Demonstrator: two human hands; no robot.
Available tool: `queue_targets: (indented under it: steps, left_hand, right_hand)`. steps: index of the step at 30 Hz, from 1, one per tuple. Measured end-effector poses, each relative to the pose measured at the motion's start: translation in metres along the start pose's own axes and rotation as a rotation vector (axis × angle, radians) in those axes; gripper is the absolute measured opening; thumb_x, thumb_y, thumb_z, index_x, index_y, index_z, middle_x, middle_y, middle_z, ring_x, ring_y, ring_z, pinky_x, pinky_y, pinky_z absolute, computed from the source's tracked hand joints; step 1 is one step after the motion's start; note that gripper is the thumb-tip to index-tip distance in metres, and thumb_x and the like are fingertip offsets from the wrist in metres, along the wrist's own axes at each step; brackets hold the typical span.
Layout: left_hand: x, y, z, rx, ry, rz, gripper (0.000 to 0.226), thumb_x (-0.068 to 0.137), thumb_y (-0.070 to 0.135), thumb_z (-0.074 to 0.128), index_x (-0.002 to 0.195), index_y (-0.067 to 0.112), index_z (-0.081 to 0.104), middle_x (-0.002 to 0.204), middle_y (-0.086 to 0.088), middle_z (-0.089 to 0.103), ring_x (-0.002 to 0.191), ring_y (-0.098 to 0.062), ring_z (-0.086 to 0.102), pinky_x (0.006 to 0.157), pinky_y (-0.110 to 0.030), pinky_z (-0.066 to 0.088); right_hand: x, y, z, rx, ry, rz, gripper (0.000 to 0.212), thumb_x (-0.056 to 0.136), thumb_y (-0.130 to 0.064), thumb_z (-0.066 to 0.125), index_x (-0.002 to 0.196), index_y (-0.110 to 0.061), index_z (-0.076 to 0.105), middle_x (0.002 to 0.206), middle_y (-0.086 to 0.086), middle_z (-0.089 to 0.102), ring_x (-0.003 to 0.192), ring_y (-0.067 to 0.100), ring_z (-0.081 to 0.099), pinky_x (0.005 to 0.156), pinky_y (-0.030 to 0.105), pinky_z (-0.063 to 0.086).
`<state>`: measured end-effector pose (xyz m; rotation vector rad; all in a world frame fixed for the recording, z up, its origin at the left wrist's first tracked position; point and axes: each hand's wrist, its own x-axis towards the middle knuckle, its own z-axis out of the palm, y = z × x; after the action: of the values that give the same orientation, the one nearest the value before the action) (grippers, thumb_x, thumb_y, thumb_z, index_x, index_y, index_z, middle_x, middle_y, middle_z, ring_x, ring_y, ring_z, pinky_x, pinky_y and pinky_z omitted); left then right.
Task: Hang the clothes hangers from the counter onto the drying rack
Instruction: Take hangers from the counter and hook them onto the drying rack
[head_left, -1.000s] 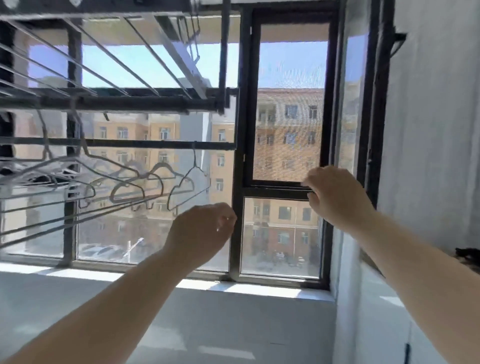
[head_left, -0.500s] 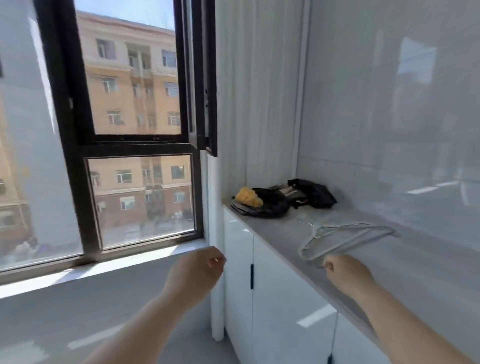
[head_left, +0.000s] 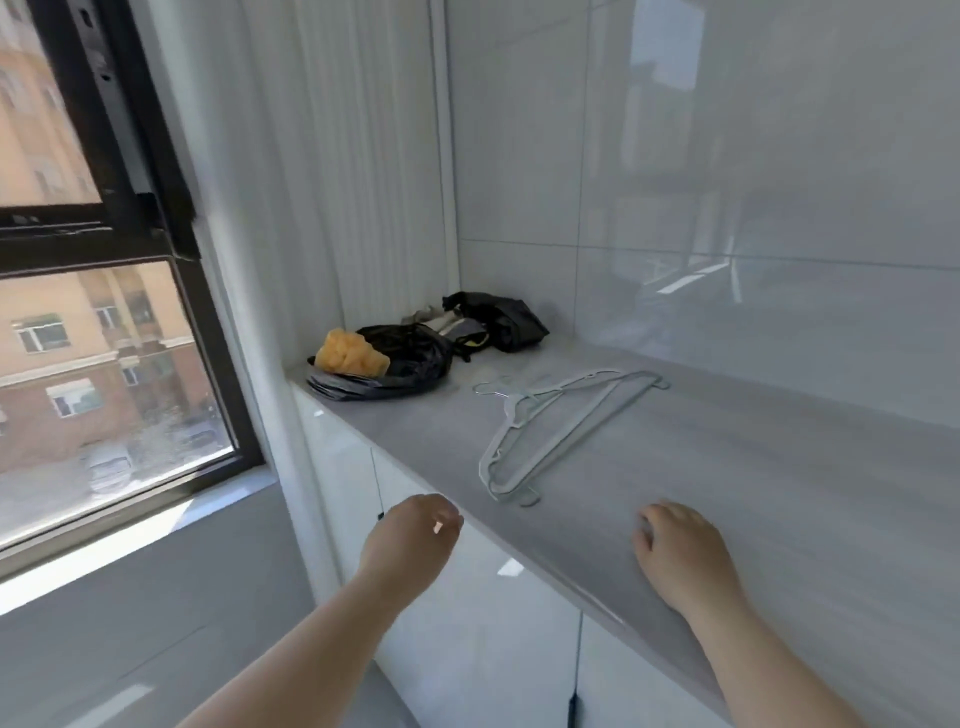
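A small stack of pale grey-green clothes hangers (head_left: 550, 431) lies flat on the grey counter (head_left: 779, 467), hooks pointing toward the back left. My right hand (head_left: 680, 556) hovers over the counter just in front of and to the right of the hangers, fingers loosely curled, holding nothing. My left hand (head_left: 410, 535) hangs in front of the counter's edge, left of the hangers, fingers loosely curled and empty. The drying rack is out of view.
Black bags (head_left: 405, 358) with a yellow sponge-like lump (head_left: 350, 353) and another dark bundle (head_left: 498, 322) sit in the counter's back left corner. White cabinet doors (head_left: 467, 623) stand below the counter. A black-framed window (head_left: 104, 234) is at left, glossy tiled wall (head_left: 753, 182) behind.
The view swung from the drying rack at the window to the counter. Both hands came down from the rack, and my right hand moved over the counter near the hangers.
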<state>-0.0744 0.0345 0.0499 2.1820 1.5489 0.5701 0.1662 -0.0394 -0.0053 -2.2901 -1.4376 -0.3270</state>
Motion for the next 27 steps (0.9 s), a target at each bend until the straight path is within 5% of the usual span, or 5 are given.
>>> queue_targets:
  steps: [3,8,13,18,27]
  left_hand:
    - [0.029,0.014,0.027,-0.015,-0.01,0.042,0.031,0.093,0.028,0.045,0.122,0.023,0.054,0.131,0.008,0.05,0.119,-0.015,0.049,0.093,-0.025,0.039]
    - [0.074,0.035,0.052,-0.039,-0.009,0.097,0.033,0.094,0.017,0.042,0.124,0.022,0.053,0.135,0.005,0.047,0.123,-0.017,0.044,0.094,-0.027,0.038]
    - [0.104,0.043,0.066,0.119,-0.084,0.043,0.043,0.094,0.027,0.043,0.136,0.018,0.039,0.142,-0.002,0.038,0.131,-0.022,0.033,0.103,-0.032,0.031]
    - [0.12,0.049,0.066,0.221,-0.053,-0.002,0.04,0.089,0.003,0.037,0.125,0.017,0.047,0.127,-0.004,0.052,0.123,-0.023,0.039,0.086,-0.033,0.041]
    - [0.136,0.053,0.052,0.302,-0.227,-0.048,0.025,0.09,0.001,0.037,0.107,0.004,0.055,0.113,-0.011,0.052,0.109,-0.03,0.053,0.09,-0.035,0.045]
  right_hand:
    - [0.0,0.0,0.006,-0.001,0.042,-0.027,0.015,0.058,-0.019,0.052,0.055,-0.01,0.063,0.058,0.006,0.064,0.053,0.029,0.064,0.045,0.032,0.053]
    - [0.001,0.002,0.012,-0.03,0.048,-0.019,0.032,0.063,-0.029,0.038,0.058,-0.015,0.067,0.066,0.002,0.069,0.058,0.023,0.067,0.05,0.029,0.055]
    - [0.005,0.0,0.01,-0.008,0.09,0.005,0.035,0.062,-0.03,0.035,0.059,-0.017,0.068,0.069,-0.001,0.071,0.061,0.017,0.068,0.055,0.023,0.053]
    - [0.007,0.0,0.01,-0.003,0.116,0.022,0.033,0.062,-0.029,0.034,0.056,-0.021,0.065,0.069,-0.006,0.07,0.062,0.013,0.068,0.055,0.02,0.052]
    - [0.007,0.0,0.009,-0.009,0.114,0.021,0.034,0.061,-0.029,0.034,0.056,-0.023,0.067,0.069,-0.01,0.07,0.062,0.01,0.068,0.055,0.019,0.052]
